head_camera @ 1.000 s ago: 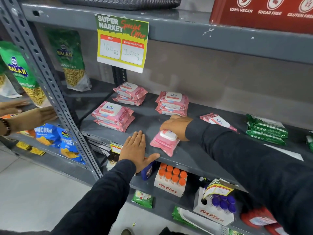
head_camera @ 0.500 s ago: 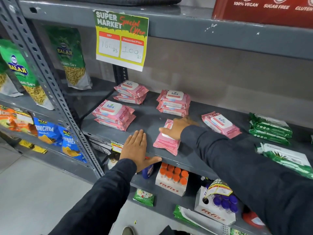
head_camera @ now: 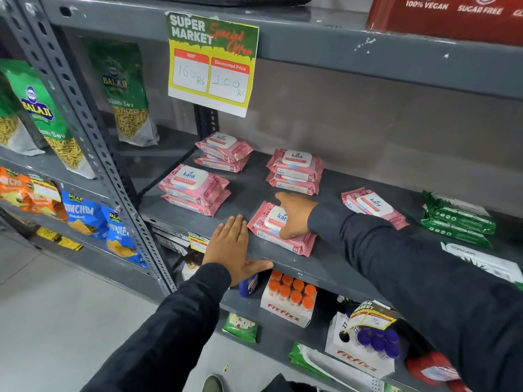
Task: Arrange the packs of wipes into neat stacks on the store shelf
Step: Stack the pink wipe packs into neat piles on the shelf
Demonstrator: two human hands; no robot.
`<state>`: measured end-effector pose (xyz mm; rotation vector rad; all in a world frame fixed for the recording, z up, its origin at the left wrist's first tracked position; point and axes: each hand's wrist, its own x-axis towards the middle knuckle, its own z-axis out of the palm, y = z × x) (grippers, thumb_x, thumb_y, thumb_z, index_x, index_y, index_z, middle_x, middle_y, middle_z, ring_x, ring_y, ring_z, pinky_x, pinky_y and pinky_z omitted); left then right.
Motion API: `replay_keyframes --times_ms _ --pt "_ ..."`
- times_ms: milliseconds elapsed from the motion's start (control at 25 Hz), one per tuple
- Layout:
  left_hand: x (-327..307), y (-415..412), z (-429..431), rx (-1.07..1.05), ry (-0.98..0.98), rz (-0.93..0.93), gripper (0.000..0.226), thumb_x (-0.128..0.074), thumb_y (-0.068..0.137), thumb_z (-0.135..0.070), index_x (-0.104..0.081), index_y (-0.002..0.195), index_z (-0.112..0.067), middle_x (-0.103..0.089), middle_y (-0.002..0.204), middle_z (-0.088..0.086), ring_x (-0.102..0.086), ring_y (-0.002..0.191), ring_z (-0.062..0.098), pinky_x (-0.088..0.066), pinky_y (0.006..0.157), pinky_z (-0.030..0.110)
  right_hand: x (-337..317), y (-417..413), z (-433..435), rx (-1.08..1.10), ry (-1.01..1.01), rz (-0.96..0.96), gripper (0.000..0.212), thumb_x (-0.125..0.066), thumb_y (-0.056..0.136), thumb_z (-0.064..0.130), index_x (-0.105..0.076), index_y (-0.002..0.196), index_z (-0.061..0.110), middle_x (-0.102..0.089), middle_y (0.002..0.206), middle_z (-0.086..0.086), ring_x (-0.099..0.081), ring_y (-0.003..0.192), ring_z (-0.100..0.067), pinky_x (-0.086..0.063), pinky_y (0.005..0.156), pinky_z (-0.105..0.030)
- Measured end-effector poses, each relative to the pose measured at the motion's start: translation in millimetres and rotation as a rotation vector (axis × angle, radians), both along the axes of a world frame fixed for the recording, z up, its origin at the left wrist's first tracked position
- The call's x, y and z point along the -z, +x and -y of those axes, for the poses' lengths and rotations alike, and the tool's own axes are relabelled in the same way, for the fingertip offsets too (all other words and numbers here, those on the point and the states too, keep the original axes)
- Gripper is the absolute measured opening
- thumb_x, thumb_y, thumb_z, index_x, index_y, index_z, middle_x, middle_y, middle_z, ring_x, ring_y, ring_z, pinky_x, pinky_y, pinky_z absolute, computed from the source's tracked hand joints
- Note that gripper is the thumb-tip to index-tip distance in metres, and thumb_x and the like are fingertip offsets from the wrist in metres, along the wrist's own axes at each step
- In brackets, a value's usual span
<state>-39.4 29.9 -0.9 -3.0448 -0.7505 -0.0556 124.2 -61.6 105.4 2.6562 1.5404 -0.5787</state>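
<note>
Since a second ago: front pink wipes pack turned from tilted over the front edge to lying flat, label up, near the front edge of the shelf; since half a second ago, more of its white lid uncovered. Right hand resting palm-down on that pack, fingers loosely curved over its right half, not closed around it; part of the printed name hidden beneath. Left hand spread flat and empty on the front edge just left of the pack, thumb along the lip. Behind: two-pack stack at left, another at the back left, a stack at the back, count hard to tell. Single pack askew to the right, partly hidden by the sleeve. Green packs further right
</note>
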Motion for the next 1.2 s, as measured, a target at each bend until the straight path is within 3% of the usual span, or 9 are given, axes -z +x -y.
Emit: replay_keyframes --times_ms 120,240,320,440,560,840,920,1040,1200 --pt "-1 0 1 -0.005 -0.002 0.004 0.126 -0.010 0.061 -0.096 -0.008 0.148 -0.005 -0.006 0.158 0.012 -0.002 0.144 0.027 -0.003 0.118 0.042 -1 9 3 -0.017 0.041 -0.078 0.105 -0.080 0.070 0.039 -0.017 0.150 0.012 -0.042 0.145 -0.008 -0.048 0.125 -0.028 -0.045 0.095 -0.034" --pt "-2 0 1 -0.007 -0.001 0.000 0.126 -0.009 0.060 -0.096 -0.008 0.148 -0.006 -0.006 0.158 0.012 -0.002 0.145 0.027 -0.003 0.117 0.042 -5 41 10 0.173 0.269 -0.192 0.095 -0.078 0.071 0.047 -0.028 0.146 0.018 -0.046 0.145 -0.006 -0.050 0.126 -0.027 -0.043 0.103 -0.036" --pt "-2 0 1 -0.007 -0.002 -0.001 0.127 -0.007 0.058 -0.096 -0.007 0.148 -0.006 -0.006 0.158 0.012 -0.002 0.145 0.027 -0.003 0.117 0.042 -5 74 26 0.374 0.360 -0.047 0.080 -0.076 0.067 0.048 -0.044 0.135 0.019 -0.055 0.134 -0.010 -0.056 0.116 -0.031 -0.048 0.097 -0.039" --pt "-2 0 1 -0.009 -0.002 -0.004 0.129 -0.003 0.056 -0.097 -0.006 0.148 -0.006 -0.005 0.158 0.012 -0.002 0.145 0.027 -0.005 0.118 0.043 2 111 67 0.604 0.148 0.221 0.072 -0.073 0.062 0.048 -0.053 0.121 0.012 -0.058 0.121 -0.018 -0.059 0.106 -0.038 -0.053 0.089 -0.041" --pt "-1 1 1 -0.010 0.004 -0.008 0.129 -0.003 0.056 -0.097 -0.006 0.148 -0.006 -0.004 0.158 0.012 -0.002 0.145 0.027 -0.006 0.118 0.043 10 120 98 0.684 0.011 0.141 0.063 -0.077 0.064 0.044 -0.058 0.115 0.013 -0.066 0.111 -0.012 -0.064 0.093 -0.033 -0.055 0.078 -0.034" --pt "-2 1 2 -0.017 -0.001 -0.018 0.128 -0.003 0.056 -0.097 -0.006 0.148 -0.007 -0.005 0.158 0.011 -0.001 0.145 0.026 -0.005 0.118 0.043 8 121 113 0.788 0.157 0.068 0.040 -0.075 0.072 0.024 -0.053 0.104 0.012 -0.063 0.094 -0.010 -0.057 0.060 -0.024 -0.043 0.045 -0.022" --pt "-2 0 2 -0.016 -0.004 -0.017 0.129 -0.003 0.057 -0.097 -0.007 0.148 -0.007 -0.006 0.158 0.011 -0.001 0.145 0.026 -0.005 0.118 0.043 2 120 111 0.842 0.270 0.058 0.043 -0.073 0.072 0.028 -0.051 0.103 0.009 -0.063 0.090 -0.010 -0.063 0.069 -0.027 -0.051 0.056 -0.027" --pt "-1 1 3 -0.019 -0.004 -0.019 0.128 -0.004 0.057 -0.097 -0.007 0.148 -0.006 -0.006 0.158 0.011 -0.002 0.145 0.027 -0.005 0.118 0.043 -5 118 106 0.907 0.384 0.096 0.066 -0.067 0.065 0.046 -0.046 0.116 0.009 -0.060 0.116 -0.019 -0.060 0.102 -0.039 -0.051 0.080 -0.037" --pt "-2 1 3 -0.021 -0.004 -0.026 0.128 -0.005 0.058 -0.097 -0.005 0.148 -0.006 -0.005 0.158 0.011 -0.002 0.145 0.027 -0.005 0.118 0.043 -6 114 102 0.930 0.372 0.065 0.066 -0.063 0.069 0.050 -0.044 0.119 0.010 -0.056 0.123 -0.021 -0.056 0.109 -0.041 -0.046 0.080 -0.037"
